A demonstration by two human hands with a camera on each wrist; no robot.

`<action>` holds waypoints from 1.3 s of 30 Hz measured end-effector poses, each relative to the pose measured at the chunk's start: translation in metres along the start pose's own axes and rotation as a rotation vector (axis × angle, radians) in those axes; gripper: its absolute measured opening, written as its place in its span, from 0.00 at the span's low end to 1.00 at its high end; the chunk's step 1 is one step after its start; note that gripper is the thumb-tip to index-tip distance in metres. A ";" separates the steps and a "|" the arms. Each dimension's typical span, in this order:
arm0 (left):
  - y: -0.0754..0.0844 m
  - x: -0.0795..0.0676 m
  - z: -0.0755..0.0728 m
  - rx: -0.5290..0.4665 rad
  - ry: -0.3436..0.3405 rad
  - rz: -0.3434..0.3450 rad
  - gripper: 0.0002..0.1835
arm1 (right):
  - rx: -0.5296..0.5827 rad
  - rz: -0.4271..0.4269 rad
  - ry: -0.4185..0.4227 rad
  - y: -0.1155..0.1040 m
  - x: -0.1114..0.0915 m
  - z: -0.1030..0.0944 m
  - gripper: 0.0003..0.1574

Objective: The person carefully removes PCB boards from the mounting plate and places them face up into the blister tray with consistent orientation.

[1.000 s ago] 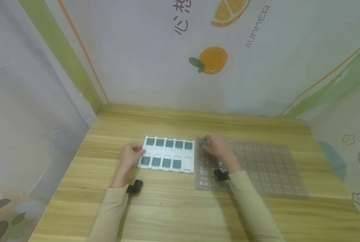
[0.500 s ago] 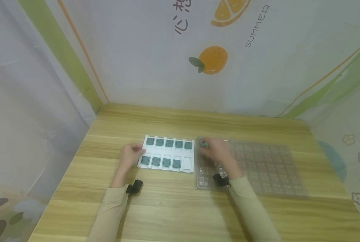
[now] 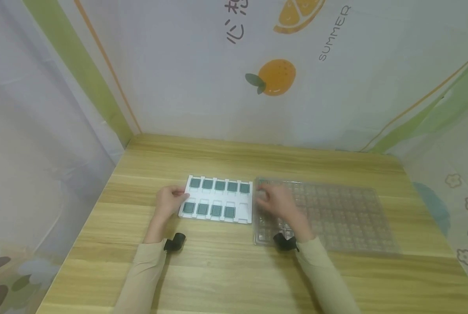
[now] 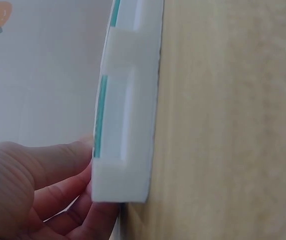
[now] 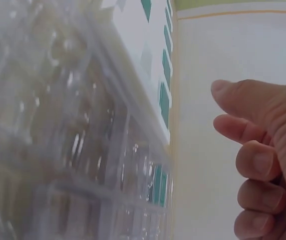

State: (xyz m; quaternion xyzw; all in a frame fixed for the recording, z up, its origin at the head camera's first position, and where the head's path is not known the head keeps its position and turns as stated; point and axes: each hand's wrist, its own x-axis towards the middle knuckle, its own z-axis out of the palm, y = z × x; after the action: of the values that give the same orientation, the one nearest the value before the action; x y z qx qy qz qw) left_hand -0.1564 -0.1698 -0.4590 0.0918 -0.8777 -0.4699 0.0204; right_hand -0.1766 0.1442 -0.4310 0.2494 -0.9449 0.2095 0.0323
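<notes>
My left hand (image 3: 171, 203) pinches the left edge of a white tray (image 3: 234, 197), thumb against its upper side in the left wrist view. Square green chips (image 3: 220, 186) lie in two rows of slots there; the front right slot holds none. To the right, over a clear plastic compartment tray (image 3: 336, 218), hovers my right hand (image 3: 279, 200). Its thumb and index finger stand apart, the other fingers loosely curled, with nothing held, as the right wrist view shows. One green chip (image 5: 159, 185) sits in the clear tray's far left compartment, partly behind that hand in the head view.
Both trays lie side by side on a wood-grain table (image 3: 210, 270). A printed white curtain (image 3: 194, 87) hangs behind the table's back edge. Each wrist carries a small black camera (image 3: 175, 242).
My right hand has let go of the green chip in the clear tray's far left compartment and drawn slightly back towards me. The left hand and white tray have barely moved.
</notes>
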 end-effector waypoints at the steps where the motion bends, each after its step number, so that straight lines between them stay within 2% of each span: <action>1: 0.000 0.000 0.000 -0.002 0.001 0.001 0.12 | 0.021 0.010 -0.007 -0.002 -0.001 0.000 0.18; 11: 0.000 0.000 0.000 -0.005 -0.008 -0.020 0.13 | 0.098 0.011 -0.031 -0.016 -0.006 0.007 0.18; 14: 0.000 0.000 0.000 -0.005 -0.010 -0.020 0.13 | 0.081 0.008 -0.041 -0.020 -0.007 0.009 0.18; 17: 0.000 0.000 0.000 -0.002 -0.008 -0.018 0.13 | 0.043 -0.029 -0.032 -0.023 -0.007 0.011 0.18; 22: 0.000 0.000 0.000 -0.004 -0.009 -0.018 0.13 | 0.052 -0.080 -0.020 -0.029 -0.008 0.015 0.18; 28: -0.001 0.000 0.000 -0.002 -0.010 -0.020 0.13 | 0.042 -0.096 -0.035 -0.033 -0.006 0.023 0.18; 39: -0.001 0.001 0.000 0.004 -0.015 -0.025 0.13 | 0.066 -0.053 -0.112 -0.040 -0.005 0.035 0.18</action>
State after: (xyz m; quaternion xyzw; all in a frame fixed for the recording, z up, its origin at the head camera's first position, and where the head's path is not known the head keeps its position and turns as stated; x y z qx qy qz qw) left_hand -0.1569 -0.1706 -0.4603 0.0993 -0.8775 -0.4691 0.0076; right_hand -0.1516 0.1010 -0.4484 0.2867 -0.9308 0.2254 -0.0231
